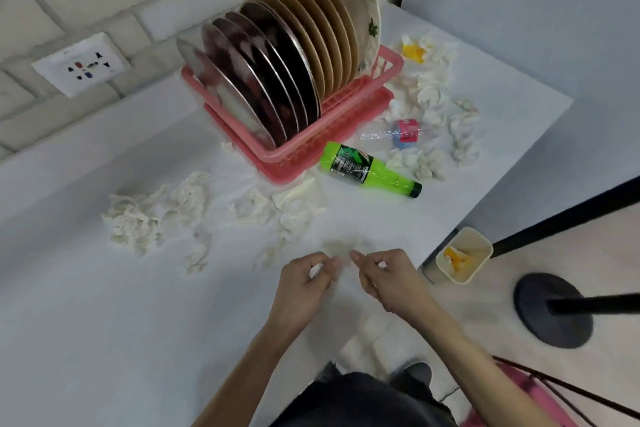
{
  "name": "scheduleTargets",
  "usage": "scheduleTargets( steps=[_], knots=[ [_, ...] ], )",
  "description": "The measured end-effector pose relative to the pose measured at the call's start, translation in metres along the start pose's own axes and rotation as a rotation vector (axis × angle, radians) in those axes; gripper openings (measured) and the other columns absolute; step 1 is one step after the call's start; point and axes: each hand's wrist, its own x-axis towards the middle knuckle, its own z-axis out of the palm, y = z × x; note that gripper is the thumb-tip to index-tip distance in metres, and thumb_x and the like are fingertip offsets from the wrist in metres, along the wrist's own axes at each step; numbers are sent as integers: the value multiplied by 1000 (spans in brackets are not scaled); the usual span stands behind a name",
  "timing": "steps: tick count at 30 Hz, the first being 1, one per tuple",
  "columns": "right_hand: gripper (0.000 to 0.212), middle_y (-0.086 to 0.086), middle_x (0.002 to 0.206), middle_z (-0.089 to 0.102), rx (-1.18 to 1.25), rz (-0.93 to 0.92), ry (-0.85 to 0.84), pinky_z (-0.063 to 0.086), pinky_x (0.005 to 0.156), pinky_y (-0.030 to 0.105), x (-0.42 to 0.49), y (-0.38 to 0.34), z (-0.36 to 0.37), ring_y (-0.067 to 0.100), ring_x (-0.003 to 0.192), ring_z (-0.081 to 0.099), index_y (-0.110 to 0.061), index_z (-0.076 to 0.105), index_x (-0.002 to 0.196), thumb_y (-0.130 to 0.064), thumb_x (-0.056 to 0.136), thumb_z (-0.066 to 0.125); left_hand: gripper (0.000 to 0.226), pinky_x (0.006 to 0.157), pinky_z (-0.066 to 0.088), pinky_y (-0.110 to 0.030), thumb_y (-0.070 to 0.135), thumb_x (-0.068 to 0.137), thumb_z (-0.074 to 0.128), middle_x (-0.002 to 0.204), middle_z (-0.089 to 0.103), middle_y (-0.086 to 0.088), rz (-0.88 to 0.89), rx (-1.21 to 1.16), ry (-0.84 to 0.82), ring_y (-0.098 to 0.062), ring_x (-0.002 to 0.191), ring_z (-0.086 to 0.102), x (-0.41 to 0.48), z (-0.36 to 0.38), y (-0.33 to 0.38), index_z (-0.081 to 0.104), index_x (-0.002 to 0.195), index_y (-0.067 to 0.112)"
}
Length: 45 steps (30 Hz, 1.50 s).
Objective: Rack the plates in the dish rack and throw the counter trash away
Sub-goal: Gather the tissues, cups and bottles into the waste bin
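A pink dish rack (pixel 311 146) stands at the back of the white counter (pixel 104 305), filled with several steel, tan and patterned plates (pixel 277 73) on edge. Crumpled white tissues lie in front of it (pixel 138 218) and to its right (pixel 446 114). A green bottle (pixel 367 166) and a clear crushed bottle (pixel 391 133) lie beside the rack. My left hand (pixel 304 281) grips a bit of white tissue near the counter's front edge. My right hand (pixel 384 274), close beside it, pinches another white scrap. A blurred tissue (pixel 343 246) lies just beyond both hands.
A cream bin (pixel 464 256) with yellow scraps inside stands on the floor past the counter's right edge. A black stand with a round base (pixel 554 308) is to its right. A wall socket (pixel 81 64) sits on the brick wall at left. A yellow scrap (pixel 414 52) lies among the far tissues.
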Motion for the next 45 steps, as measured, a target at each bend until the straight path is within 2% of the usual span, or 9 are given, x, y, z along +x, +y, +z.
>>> scheduleTargets(
  steps=[7, 12, 17, 21, 26, 28, 32, 39, 45],
  knots=[
    [62, -3, 47, 35, 173, 39, 167, 28, 55, 32, -30, 59, -85, 15, 46, 31, -20, 37, 45, -53, 98, 42, 52, 51, 26, -24, 30, 103, 50, 57, 32, -5, 64, 35, -182, -11, 51, 28, 14, 96, 28, 36, 60, 5],
    [46, -6, 55, 42, 130, 4, 215, 34, 58, 41, -54, 104, -154, 15, 53, 39, -23, 47, 56, -52, 92, 43, 33, 56, 38, -18, 27, 101, 56, 61, 57, 1, 55, 160, -284, -6, 56, 51, 18, 176, 45, 65, 70, 19],
    [62, -1, 49, 49, -15, 25, 294, 43, 58, 32, -68, 137, -218, 11, 46, 46, -11, 51, 56, -55, 98, 39, 23, 79, 47, -18, 25, 100, 57, 73, 67, 6, 99, 263, -371, -2, 78, 63, 27, 250, 59, 70, 81, 29],
    [64, 2, 50, 41, -8, 102, 310, 37, 56, 30, -71, 160, -254, 14, 46, 39, -12, 43, 54, -55, 100, 33, 36, 63, 37, -14, 31, 100, 57, 60, 55, 15, 92, 257, -430, 1, 61, 51, 35, 293, 65, 59, 65, 24],
    [47, 0, 57, 45, -108, 138, 309, 37, 59, 37, -60, 189, -285, 13, 51, 39, -13, 42, 61, -35, 102, 40, 52, 55, 25, -23, 34, 101, 53, 58, 32, -2, 97, 257, -452, -10, 55, 31, 53, 332, 67, 38, 59, 7],
    [40, -6, 60, 51, -151, 150, 307, 35, 58, 29, -49, 200, -296, 7, 55, 46, -15, 51, 66, -33, 101, 46, 55, 51, 21, -23, 31, 100, 55, 57, 26, -2, 89, 270, -460, -10, 52, 25, 66, 346, 67, 33, 57, 5],
    [44, -9, 52, 51, -93, 213, 361, 35, 54, 15, -23, 212, -316, -1, 52, 51, -19, 55, 61, -41, 98, 50, 59, 54, 26, -28, 35, 100, 54, 51, 29, -4, 6, 272, -511, -13, 49, 28, 102, 374, 61, 33, 53, 7],
    [54, -2, 51, 44, 101, 331, 454, 33, 51, 25, 52, 260, -348, 9, 43, 37, -14, 42, 55, -37, 104, 35, 57, 49, 36, -26, 34, 101, 54, 44, 42, 1, -94, 268, -529, -10, 39, 38, 186, 440, 27, 44, 49, 11],
    [58, 7, 59, 55, 113, 418, 541, 37, 50, 23, 126, 340, -365, 15, 51, 47, -6, 51, 60, -41, 103, 36, 60, 47, 37, -25, 42, 98, 58, 38, 43, 7, -148, 347, -503, -10, 36, 40, 254, 500, -44, 46, 45, 16]
  ],
)
